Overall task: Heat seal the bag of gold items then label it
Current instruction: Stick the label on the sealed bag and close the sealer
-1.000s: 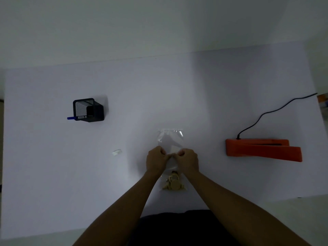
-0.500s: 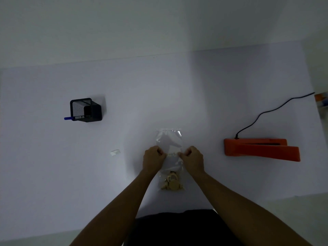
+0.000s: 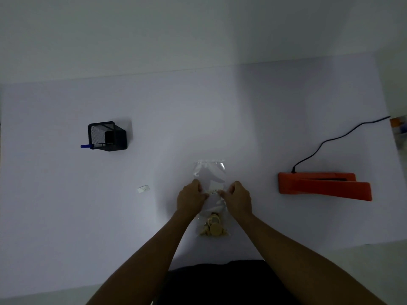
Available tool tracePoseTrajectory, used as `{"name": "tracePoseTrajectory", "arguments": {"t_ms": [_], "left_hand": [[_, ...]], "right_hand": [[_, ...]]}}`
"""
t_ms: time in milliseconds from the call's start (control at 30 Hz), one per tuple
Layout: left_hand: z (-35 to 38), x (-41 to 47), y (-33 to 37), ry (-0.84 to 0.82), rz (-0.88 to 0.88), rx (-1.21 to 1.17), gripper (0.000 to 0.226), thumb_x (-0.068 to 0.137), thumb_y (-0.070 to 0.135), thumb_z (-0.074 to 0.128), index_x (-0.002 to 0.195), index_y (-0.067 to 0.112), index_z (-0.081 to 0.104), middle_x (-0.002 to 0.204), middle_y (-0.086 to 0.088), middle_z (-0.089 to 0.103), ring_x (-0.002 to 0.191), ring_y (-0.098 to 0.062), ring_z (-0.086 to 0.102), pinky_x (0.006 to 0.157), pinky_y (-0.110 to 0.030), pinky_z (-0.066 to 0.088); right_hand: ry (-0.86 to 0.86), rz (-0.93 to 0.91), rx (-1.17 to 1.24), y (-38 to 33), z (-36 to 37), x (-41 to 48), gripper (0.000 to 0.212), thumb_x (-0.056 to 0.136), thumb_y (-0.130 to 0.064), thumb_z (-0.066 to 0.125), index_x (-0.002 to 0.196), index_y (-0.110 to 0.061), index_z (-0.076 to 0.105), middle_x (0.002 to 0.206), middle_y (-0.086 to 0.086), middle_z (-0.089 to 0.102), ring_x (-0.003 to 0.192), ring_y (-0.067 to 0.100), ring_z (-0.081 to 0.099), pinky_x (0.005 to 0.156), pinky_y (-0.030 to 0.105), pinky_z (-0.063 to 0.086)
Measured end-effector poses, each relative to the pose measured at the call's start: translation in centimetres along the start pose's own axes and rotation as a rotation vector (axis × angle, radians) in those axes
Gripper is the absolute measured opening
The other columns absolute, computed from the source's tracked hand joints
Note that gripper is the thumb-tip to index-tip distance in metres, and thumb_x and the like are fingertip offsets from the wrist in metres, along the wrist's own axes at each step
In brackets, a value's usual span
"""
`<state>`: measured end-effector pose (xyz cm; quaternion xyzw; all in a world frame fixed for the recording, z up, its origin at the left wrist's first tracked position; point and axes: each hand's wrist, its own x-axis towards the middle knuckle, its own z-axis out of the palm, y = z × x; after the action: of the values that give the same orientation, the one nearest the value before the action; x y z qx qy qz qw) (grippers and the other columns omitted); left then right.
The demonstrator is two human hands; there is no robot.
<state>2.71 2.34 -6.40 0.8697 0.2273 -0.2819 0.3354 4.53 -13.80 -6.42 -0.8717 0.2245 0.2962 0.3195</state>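
- Clear plastic bag (image 3: 209,175) lies flat on the white table (image 3: 242,117), centred in front of the person, its long axis running away from the body.
- Gold items (image 3: 212,227) sit bunched at the bag's near end, between the two forearms; individual pieces are too small to make out.
- The far end of the bag is flat and shows a faint band across it; whether that is a seal cannot be told.
- A narrow pale label strip (image 3: 212,191) lies crosswise over the middle of the bag.
- Left hand (image 3: 190,199): fingers curled, thumb and fingertips pinching the left end of the strip, at the bag's left edge.
- Right hand (image 3: 239,199): fingers curled likewise, pinching the right end of the strip, at the bag's right edge.
- Whether the strip is already stuck to the film cannot be told.
- Orange heat sealer (image 3: 323,187) rests well to the right of the bag, its arm slightly raised; a black cord (image 3: 326,142) runs from it toward the table's right edge.
- Small white paper scrap (image 3: 143,188) lies left of the left hand, apart from it.
- Black mesh pen holder (image 3: 108,136) stands further off at far left, with a blue pen (image 3: 86,146) poking out at its lower left.
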Motion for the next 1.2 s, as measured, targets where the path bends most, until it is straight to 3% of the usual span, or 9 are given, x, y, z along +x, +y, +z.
{"name": "tracePoseTrajectory", "arguments": {"t_ms": [133, 267, 467, 633, 867, 1000, 1100, 1200], "left_hand": [[-0.2, 0.0, -0.7, -0.041, 0.038, -0.014, 0.02, 0.081, 0.023, 0.07, 0.086, 0.02, 0.051, 0.08, -0.001, 0.06, 0.073, -0.02, 0.057, 0.06, -0.028, 0.04], [-0.2, -0.1, -0.6, -0.033, 0.052, -0.025, 0.017, 0.082, 0.019, 0.067, 0.085, 0.019, 0.05, 0.08, -0.003, 0.061, 0.072, -0.019, 0.055, 0.061, -0.027, 0.038], [-0.3, -0.1, -0.3, -0.037, 0.043, -0.036, 0.016, 0.08, 0.016, 0.066, 0.083, 0.019, 0.05, 0.078, -0.002, 0.059, 0.072, -0.02, 0.054, 0.062, -0.027, 0.04], [-0.4, -0.1, -0.3, -0.046, 0.036, -0.032, 0.016, 0.081, 0.018, 0.065, 0.084, 0.02, 0.05, 0.081, -0.002, 0.061, 0.073, -0.02, 0.055, 0.061, -0.027, 0.037], [0.1, -0.1, 0.4, 0.021, 0.017, 0.059, 0.04, 0.084, 0.051, 0.066, 0.091, 0.014, 0.053, 0.076, 0.002, 0.057, 0.067, -0.017, 0.055, 0.056, -0.027, 0.037], [0.6, -0.1, 0.7, 0.042, 0.036, 0.095, 0.035, 0.09, 0.04, 0.062, 0.104, 0.009, 0.053, 0.092, -0.007, 0.066, 0.085, -0.026, 0.065, 0.068, -0.031, 0.045], [0.5, 0.0, 0.1, 0.039, 0.082, 0.118, 0.018, 0.096, 0.028, 0.052, 0.102, 0.011, 0.052, 0.093, -0.008, 0.067, 0.085, -0.026, 0.065, 0.067, -0.03, 0.042], [0.4, -0.1, -0.1, 0.043, 0.104, 0.139, 0.016, 0.097, 0.024, 0.045, 0.103, 0.01, 0.051, 0.095, -0.01, 0.067, 0.08, -0.025, 0.061, 0.066, -0.03, 0.041]], "right_hand": [[-0.013, -0.049, -0.004, 0.4, -0.1, -0.2, 0.039, 0.082, -0.044, 0.072, 0.072, -0.021, 0.042, 0.067, -0.002, 0.055, 0.069, 0.026, 0.058, 0.062, 0.034, 0.044], [-0.011, -0.024, -0.067, -0.8, 0.0, -0.9, 0.053, 0.071, -0.06, 0.074, 0.082, -0.018, 0.044, 0.075, -0.002, 0.056, 0.067, 0.024, 0.053, 0.056, 0.033, 0.034], [0.018, -0.026, -0.111, -1.2, 1.0, -1.1, 0.054, 0.072, -0.06, 0.072, 0.092, -0.018, 0.044, 0.09, 0.003, 0.061, 0.079, 0.028, 0.06, 0.061, 0.032, 0.039], [0.029, -0.004, -0.061, -0.8, 0.8, -0.7, 0.04, 0.081, -0.051, 0.069, 0.084, -0.019, 0.046, 0.081, 0.001, 0.06, 0.076, 0.027, 0.06, 0.062, 0.032, 0.04], [0.011, -0.049, -0.074, -0.3, 0.5, -0.5, 0.035, 0.089, -0.043, 0.066, 0.082, -0.017, 0.044, 0.072, -0.003, 0.052, 0.073, 0.026, 0.055, 0.063, 0.031, 0.033], [0.005, -0.072, -0.105, 0.1, 0.8, -0.7, 0.039, 0.085, -0.053, 0.065, 0.085, -0.02, 0.044, 0.08, -0.003, 0.054, 0.071, 0.021, 0.051, 0.061, 0.032, 0.032], [-0.007, -0.101, -0.136, 0.1, 1.1, -0.7, 0.038, 0.085, -0.05, 0.066, 0.089, -0.019, 0.043, 0.089, 0.002, 0.056, 0.076, 0.025, 0.053, 0.065, 0.032, 0.034], [-0.008, -0.1, -0.16, 0.0, 1.2, -0.5, 0.029, 0.092, -0.041, 0.061, 0.093, -0.016, 0.046, 0.095, 0.009, 0.06, 0.086, 0.033, 0.06, 0.068, 0.035, 0.04]]}}
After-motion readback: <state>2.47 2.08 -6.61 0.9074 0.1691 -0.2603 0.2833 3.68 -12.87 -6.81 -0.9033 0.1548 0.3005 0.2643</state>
